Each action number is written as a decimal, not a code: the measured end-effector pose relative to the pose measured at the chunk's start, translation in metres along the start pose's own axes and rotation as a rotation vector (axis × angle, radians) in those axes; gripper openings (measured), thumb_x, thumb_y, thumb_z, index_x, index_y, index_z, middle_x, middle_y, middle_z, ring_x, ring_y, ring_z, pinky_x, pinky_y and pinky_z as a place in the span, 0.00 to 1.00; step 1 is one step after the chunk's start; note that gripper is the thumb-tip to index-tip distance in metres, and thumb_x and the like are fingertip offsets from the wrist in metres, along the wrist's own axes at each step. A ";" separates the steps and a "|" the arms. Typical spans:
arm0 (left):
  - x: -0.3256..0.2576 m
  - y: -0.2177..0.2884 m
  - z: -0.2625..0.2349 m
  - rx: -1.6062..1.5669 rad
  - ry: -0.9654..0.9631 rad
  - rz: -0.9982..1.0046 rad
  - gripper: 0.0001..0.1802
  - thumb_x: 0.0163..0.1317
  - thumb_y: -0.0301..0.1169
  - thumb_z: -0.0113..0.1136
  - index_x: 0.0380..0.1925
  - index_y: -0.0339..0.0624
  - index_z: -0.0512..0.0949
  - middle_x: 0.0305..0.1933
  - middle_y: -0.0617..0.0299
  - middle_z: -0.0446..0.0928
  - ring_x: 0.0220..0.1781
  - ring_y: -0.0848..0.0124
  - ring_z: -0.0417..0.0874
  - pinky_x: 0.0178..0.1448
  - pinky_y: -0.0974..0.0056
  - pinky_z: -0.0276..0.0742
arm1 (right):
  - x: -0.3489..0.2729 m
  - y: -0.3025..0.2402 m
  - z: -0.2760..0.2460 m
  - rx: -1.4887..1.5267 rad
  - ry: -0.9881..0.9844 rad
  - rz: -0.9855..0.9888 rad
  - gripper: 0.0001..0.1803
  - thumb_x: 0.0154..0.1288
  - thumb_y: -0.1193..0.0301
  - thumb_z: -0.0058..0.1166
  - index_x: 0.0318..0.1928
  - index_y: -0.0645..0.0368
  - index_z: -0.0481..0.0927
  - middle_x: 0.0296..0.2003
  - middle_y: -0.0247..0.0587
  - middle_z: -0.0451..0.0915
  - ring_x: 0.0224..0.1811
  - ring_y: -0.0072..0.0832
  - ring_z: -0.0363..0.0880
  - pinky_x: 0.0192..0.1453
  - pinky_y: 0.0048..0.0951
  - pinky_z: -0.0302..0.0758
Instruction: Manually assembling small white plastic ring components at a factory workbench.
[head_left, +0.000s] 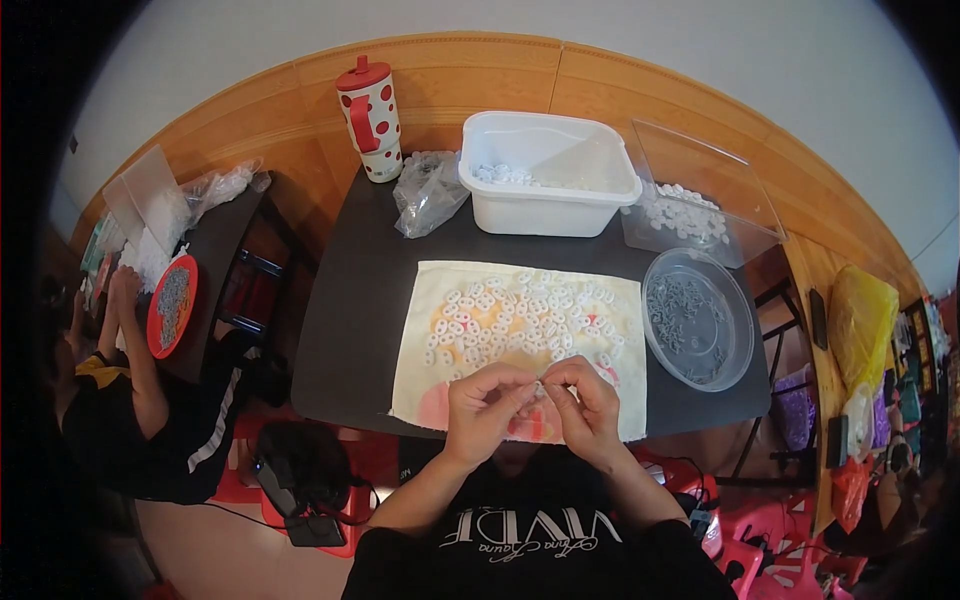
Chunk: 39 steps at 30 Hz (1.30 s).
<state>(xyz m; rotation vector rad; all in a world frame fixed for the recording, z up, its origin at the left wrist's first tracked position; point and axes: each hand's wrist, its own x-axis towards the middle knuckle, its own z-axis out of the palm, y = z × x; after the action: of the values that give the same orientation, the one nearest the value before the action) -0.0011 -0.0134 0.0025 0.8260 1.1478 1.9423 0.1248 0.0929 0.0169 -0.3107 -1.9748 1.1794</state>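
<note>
Dozens of small white plastic pieces [520, 315] scattered across pale cloth [430, 385] at frame centre, light, hard, easily spilled. Just below, left hand [487, 405] and right hand [588, 403] pinched narrowly together on one tiny piece [540, 388], best gripped by fingertips at its edges.

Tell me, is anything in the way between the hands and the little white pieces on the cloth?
No. Both hands, left and right, hover right over the cloth, and the white pieces lie just beyond, nothing between.
</note>
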 end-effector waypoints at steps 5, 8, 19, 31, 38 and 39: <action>-0.002 -0.008 0.000 0.015 0.028 0.013 0.05 0.66 0.17 0.61 0.41 0.33 0.82 0.35 0.62 0.82 0.31 0.79 0.80 0.35 0.74 0.76 | 0.002 0.000 0.001 -0.056 -0.013 -0.051 0.07 0.63 0.87 0.55 0.40 0.65 0.76 0.35 0.46 0.78 0.36 0.38 0.78 0.40 0.31 0.74; -0.003 -0.008 0.002 0.057 0.040 0.039 0.05 0.67 0.17 0.61 0.41 0.33 0.82 0.35 0.62 0.81 0.31 0.79 0.80 0.35 0.74 0.76 | 0.002 -0.001 0.000 -0.080 -0.040 -0.033 0.07 0.63 0.87 0.55 0.40 0.65 0.76 0.35 0.47 0.78 0.35 0.39 0.78 0.40 0.31 0.74; -0.003 -0.008 -0.011 0.056 0.082 0.052 0.08 0.67 0.17 0.59 0.44 0.32 0.82 0.35 0.62 0.81 0.33 0.78 0.80 0.39 0.74 0.76 | -0.002 0.012 -0.030 -0.061 0.095 0.175 0.08 0.65 0.85 0.56 0.44 0.66 0.81 0.37 0.43 0.80 0.39 0.28 0.80 0.45 0.25 0.74; -0.001 0.000 -0.027 0.375 0.050 0.157 0.06 0.65 0.15 0.60 0.40 0.30 0.82 0.42 0.58 0.80 0.44 0.74 0.80 0.49 0.71 0.75 | -0.002 -0.002 0.001 -0.754 -0.244 -0.198 0.12 0.53 0.76 0.66 0.40 0.62 0.83 0.36 0.44 0.75 0.35 0.41 0.73 0.39 0.40 0.70; -0.001 0.006 -0.018 0.233 0.023 0.041 0.11 0.65 0.15 0.60 0.47 0.31 0.82 0.41 0.59 0.79 0.42 0.74 0.80 0.48 0.72 0.75 | -0.012 0.010 -0.009 -0.281 -0.157 0.001 0.08 0.62 0.83 0.60 0.42 0.65 0.82 0.37 0.43 0.80 0.37 0.36 0.79 0.43 0.30 0.75; -0.002 0.006 -0.016 0.183 0.007 0.016 0.13 0.65 0.15 0.59 0.49 0.31 0.82 0.41 0.60 0.79 0.41 0.75 0.80 0.47 0.72 0.75 | -0.010 0.009 -0.011 -0.007 -0.078 0.215 0.08 0.64 0.84 0.59 0.43 0.65 0.82 0.37 0.40 0.81 0.40 0.30 0.81 0.46 0.28 0.76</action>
<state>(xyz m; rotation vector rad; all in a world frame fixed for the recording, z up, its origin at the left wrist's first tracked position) -0.0144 -0.0236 0.0011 0.9273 1.3418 1.8738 0.1377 0.0990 0.0070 -0.4980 -2.0526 1.3377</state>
